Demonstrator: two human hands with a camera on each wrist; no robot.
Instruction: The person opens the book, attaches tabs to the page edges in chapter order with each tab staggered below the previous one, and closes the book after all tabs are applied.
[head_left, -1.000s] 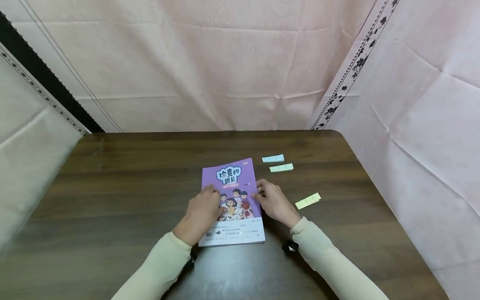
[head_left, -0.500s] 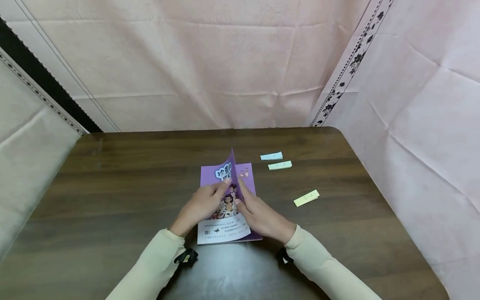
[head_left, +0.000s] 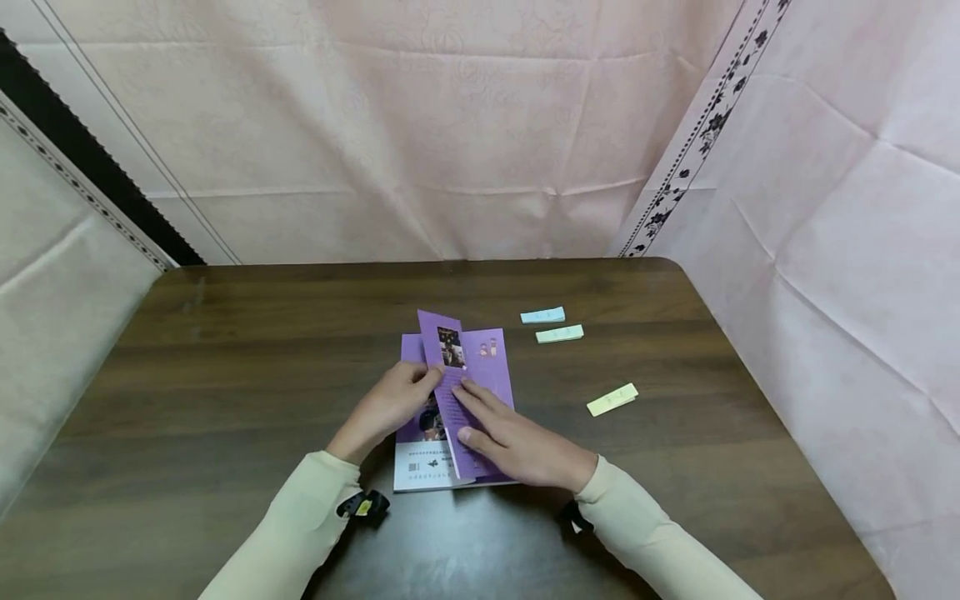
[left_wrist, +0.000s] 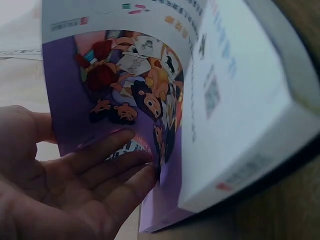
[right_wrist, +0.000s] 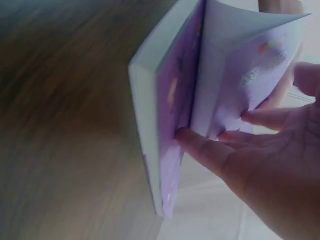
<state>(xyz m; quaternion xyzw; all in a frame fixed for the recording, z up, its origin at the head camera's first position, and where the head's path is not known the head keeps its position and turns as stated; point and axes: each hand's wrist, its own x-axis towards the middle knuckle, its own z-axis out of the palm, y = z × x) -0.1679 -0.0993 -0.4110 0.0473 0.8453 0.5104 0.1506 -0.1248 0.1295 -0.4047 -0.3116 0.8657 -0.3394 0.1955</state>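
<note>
A purple children's book point(head_left: 492, 371) with a white lower band lies on the table, its front cover point(head_left: 431, 329) raised and bent over to the left. My left hand point(head_left: 384, 410) pinches the cover's free edge between thumb and fingers; in the left wrist view the fingers lie along the cartoon picture on the cover point(left_wrist: 65, 75). My right hand point(head_left: 521, 446) rests inside the book with fairly straight fingers. In the right wrist view its fingertips touch the cover's inner flap point(right_wrist: 245, 95) and the purple page point(right_wrist: 167, 100) beneath.
On the dark wooden table point(head_left: 225, 417), right of the book, lie a blue paper strip point(head_left: 543, 316), a pale green strip point(head_left: 559, 334) and a yellow strip point(head_left: 612, 400). Pale cloth point(head_left: 450, 142) hangs behind the table and at both sides.
The book was closed one second ago; its front cover has since been lifted and swung leftward. My left hand has shifted to the cover's edge, and the right hand has moved left over the book.
</note>
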